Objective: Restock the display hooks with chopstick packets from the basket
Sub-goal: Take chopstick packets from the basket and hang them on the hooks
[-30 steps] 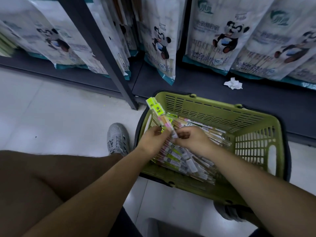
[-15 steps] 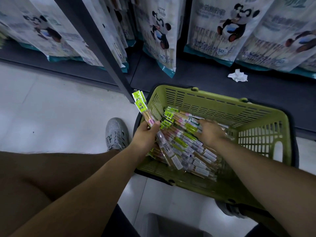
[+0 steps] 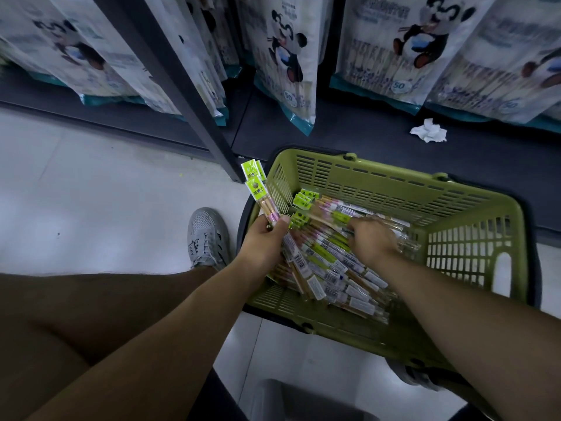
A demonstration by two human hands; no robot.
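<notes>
A green plastic basket (image 3: pixel 473 214) sits on the floor in front of me, holding a heap of clear chopstick packets (image 3: pixel 331 262) with lime-green header cards. My left hand (image 3: pixel 264 241) grips a small bunch of chopstick packets (image 3: pixel 258 192) at the basket's left rim, their green headers pointing up and away. My right hand (image 3: pixel 372 241) reaches down into the heap, fingers curled around packets near the top; its fingertips are hidden among them. No display hooks are in view.
Large white panda-print bags (image 3: pixel 288 56) hang above a dark low shelf (image 3: pixel 364 141). A dark shelf post (image 3: pixel 188 95) slants down left of the basket. A crumpled white paper (image 3: pixel 429 133) lies on the shelf. My grey shoe (image 3: pixel 208 238) and thigh are at left.
My right hand left the bunch held in my left hand and went back into the heap. My left hand shifted slightly left with its packets.
</notes>
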